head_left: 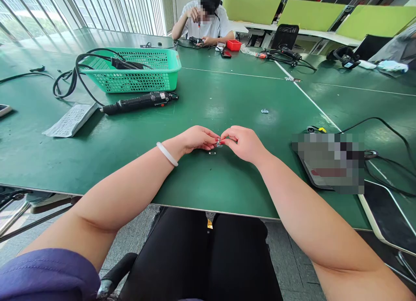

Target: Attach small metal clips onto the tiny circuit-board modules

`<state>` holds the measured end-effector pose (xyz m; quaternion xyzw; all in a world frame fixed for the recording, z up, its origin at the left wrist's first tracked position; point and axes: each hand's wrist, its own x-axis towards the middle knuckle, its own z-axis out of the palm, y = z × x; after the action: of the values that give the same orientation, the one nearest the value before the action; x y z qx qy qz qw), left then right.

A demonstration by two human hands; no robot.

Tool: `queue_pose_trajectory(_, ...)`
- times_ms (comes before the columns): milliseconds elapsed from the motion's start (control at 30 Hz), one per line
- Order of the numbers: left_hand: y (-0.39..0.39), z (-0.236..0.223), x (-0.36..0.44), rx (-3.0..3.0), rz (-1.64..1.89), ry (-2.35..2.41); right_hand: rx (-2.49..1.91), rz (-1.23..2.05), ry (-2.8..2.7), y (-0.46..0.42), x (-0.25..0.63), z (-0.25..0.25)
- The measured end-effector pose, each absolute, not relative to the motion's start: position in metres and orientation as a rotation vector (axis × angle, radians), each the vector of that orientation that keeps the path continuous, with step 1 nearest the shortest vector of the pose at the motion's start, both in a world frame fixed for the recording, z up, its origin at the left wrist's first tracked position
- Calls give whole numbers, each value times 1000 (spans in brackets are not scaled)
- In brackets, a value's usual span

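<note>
My left hand (202,139) and my right hand (242,141) meet over the green table, fingertips close together. Between them is a small silvery metal part (219,141), too small to name; the fingers of both hands are pinched at it. Just below the left fingertips a tiny rectangular metal piece (212,153) lies flat on the table. A white bangle (167,154) circles my left wrist. How each fingertip touches the silvery part is hard to make out.
A green basket (139,82) with black cables stands at the back left, a black electric screwdriver (139,102) and folded paper (69,121) before it. A small bluish piece (264,111) lies ahead. Phones (388,214) and cables are at right. A person (204,23) sits opposite.
</note>
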<state>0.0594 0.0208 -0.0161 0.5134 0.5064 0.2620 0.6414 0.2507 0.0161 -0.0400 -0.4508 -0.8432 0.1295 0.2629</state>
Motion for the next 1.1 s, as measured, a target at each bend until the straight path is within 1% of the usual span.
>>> queue_pose_trajectory(367,21,-18,60,1248,576,1135,-1188,482,-2208,17,251,-42)
queue_pose_trajectory(500,20,-17,60,1248,574,1147,-1244,510,-2159,14,248,-38)
queue_pose_trajectory(567,20,-18,61,1226,589,1164,-1324,655,-2031,13,247,-36)
queue_pose_trajectory(700,21,-19,61,1197,609,1186,-1464,1182,-1558,16,246,-34)
queue_pose_trajectory(767,21,-19,61,1198,616,1195,-1506,1316,-1426,17,248,-33)
queue_pose_trajectory(833,21,-20,62,1195,630,1197,-1523,1301,-1403,17,249,-31)
queue_pose_trajectory(967,21,-21,63,1160,674,1192,-1445,1147,-1403,15,251,-29)
queue_pose_trajectory(1100,21,-22,64,1127,701,1188,-1352,1107,-1420,15,253,-29)
